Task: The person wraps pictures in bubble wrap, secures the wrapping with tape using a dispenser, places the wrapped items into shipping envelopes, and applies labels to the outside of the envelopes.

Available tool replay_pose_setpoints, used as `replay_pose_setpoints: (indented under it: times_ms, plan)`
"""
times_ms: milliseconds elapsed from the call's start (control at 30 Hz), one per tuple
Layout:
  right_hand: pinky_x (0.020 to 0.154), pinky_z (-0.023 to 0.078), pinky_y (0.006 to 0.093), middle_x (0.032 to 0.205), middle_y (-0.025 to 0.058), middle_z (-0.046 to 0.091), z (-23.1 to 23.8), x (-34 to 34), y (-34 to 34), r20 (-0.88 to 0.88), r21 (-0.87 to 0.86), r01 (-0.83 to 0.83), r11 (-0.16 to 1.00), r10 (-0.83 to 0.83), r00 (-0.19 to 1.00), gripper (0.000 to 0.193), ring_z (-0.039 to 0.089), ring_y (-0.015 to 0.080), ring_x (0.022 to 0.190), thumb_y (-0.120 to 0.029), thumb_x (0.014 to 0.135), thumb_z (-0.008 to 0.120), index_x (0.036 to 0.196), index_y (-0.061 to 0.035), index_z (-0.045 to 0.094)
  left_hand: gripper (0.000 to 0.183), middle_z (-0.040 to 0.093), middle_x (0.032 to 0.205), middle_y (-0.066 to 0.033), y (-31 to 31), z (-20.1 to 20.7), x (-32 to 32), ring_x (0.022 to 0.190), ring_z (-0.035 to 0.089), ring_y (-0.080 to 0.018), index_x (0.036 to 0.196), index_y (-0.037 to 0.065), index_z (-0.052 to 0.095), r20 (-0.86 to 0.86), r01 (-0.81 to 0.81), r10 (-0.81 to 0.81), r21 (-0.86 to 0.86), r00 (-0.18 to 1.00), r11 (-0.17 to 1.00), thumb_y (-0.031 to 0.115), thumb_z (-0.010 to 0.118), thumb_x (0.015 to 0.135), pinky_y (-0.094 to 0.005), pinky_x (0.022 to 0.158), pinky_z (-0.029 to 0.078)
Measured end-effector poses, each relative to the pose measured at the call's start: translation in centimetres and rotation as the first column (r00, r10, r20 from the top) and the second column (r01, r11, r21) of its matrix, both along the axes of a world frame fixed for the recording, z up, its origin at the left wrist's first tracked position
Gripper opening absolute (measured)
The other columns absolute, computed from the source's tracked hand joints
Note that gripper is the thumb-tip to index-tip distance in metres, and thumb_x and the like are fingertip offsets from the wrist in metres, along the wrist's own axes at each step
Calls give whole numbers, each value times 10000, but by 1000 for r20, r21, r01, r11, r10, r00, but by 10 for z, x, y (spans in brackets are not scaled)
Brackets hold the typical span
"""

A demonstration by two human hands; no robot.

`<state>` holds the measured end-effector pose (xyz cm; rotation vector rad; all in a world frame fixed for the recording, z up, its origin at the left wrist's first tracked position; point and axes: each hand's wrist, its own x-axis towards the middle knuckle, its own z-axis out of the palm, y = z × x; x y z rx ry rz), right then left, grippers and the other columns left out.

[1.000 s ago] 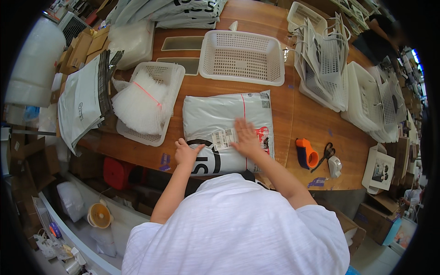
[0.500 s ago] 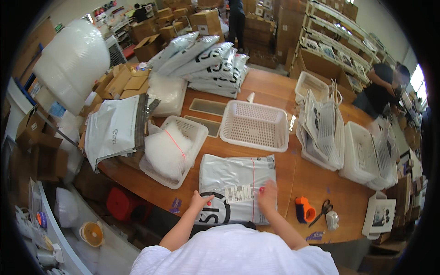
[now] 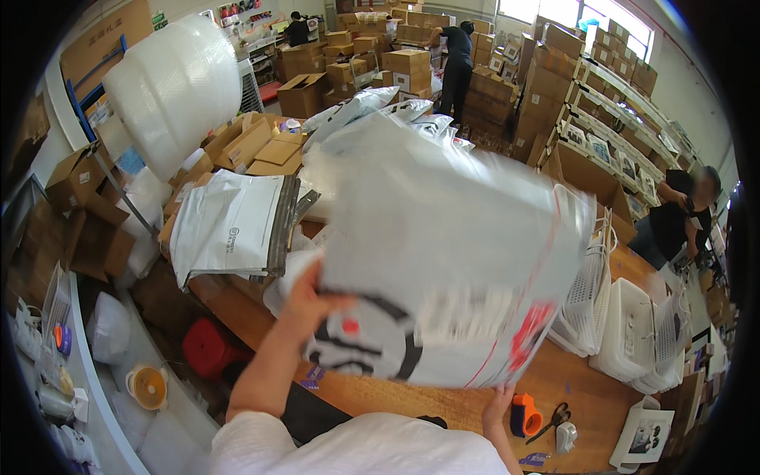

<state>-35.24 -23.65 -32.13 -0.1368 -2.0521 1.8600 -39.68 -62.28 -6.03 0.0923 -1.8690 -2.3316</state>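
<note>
A large grey plastic mailing bag (image 3: 443, 206), packed flat, is raised off the table and tilted in front of me, blurred by motion. It carries a white label, black print and a red line. My left hand (image 3: 307, 305) grips its left edge, thumb across the front face and fingers behind. At its lower right corner, my right hand (image 3: 497, 402) pinches the bottom edge; some of those fingers are hidden behind the bag. The bag covers much of the table's middle, including the basket there.
Filled mailing bags (image 3: 356, 107) are piled beyond the held one. Flat mailers (image 3: 229, 226) lie at left, below a bubble wrap roll (image 3: 170, 91). An orange tape dispenser (image 3: 524, 416) and scissors (image 3: 549, 423) lie near white baskets (image 3: 625, 340). A person (image 3: 673, 210) stands far right, another (image 3: 455, 67) behind.
The mailing bag has been lifted off the table and tilted up. My left hand has risen with it; my right hand has moved from the bag's face down to its lower edge.
</note>
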Motion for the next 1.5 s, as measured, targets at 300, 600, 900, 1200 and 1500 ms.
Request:
replay_pose_setpoints:
  times_ms: [300, 600, 900, 1200, 1500]
  plan:
    - [687, 412, 234, 866, 41, 506, -26, -6, -14, 340, 139, -59, 988, 9, 940, 77, 497, 109, 774, -26, 858, 480, 924, -22, 521, 324, 613, 1047, -37, -93, 64, -304, 918, 578, -158, 1082, 85, 588, -296, -104, 246, 424, 923, 899, 300, 553, 842, -288, 781, 445]
    - [617, 440, 236, 813, 57, 527, -84, 3, -12, 490, 199, 26, 980, -123, 863, 62, 524, 118, 695, -9, 818, 523, 878, -4, 539, 540, 550, 1111, -185, -177, -73, -547, 864, 589, -280, 1076, -102, 510, 139, -573, 573, 411, 808, 709, 213, 736, 700, -371, 715, 499]
    - [618, 446, 230, 815, 58, 539, -39, -34, -13, 446, 318, -133, 939, -25, 895, 57, 534, 119, 704, 5, 820, 513, 874, -3, 529, 543, 547, 1030, -125, -142, -80, -465, 857, 536, -259, 1142, 15, 505, 205, -442, 407, 167, 890, 881, 441, 557, 811, -398, 636, 497]
    - [639, 469, 248, 902, 39, 571, 91, -60, -106, 361, -597, -472, 649, 742, 565, 296, 556, 120, 767, -94, 858, 550, 1137, -52, 460, 217, 477, 587, 25, 79, -105, -90, 492, 394, -43, 714, 127, 482, 287, 244, -327, 289, 900, 926, 211, 438, 909, -181, 414, 274]
    - [819, 448, 267, 1055, 58, 531, 65, -12, -171, 372, -563, -713, 419, 898, 234, 313, 529, 155, 972, -29, 852, 529, 1158, -42, 461, 123, 542, 892, -116, 90, -180, 70, 792, 525, -289, 929, 43, 522, -280, -279, 124, -629, 952, 726, 137, 530, 851, -342, 691, 427]
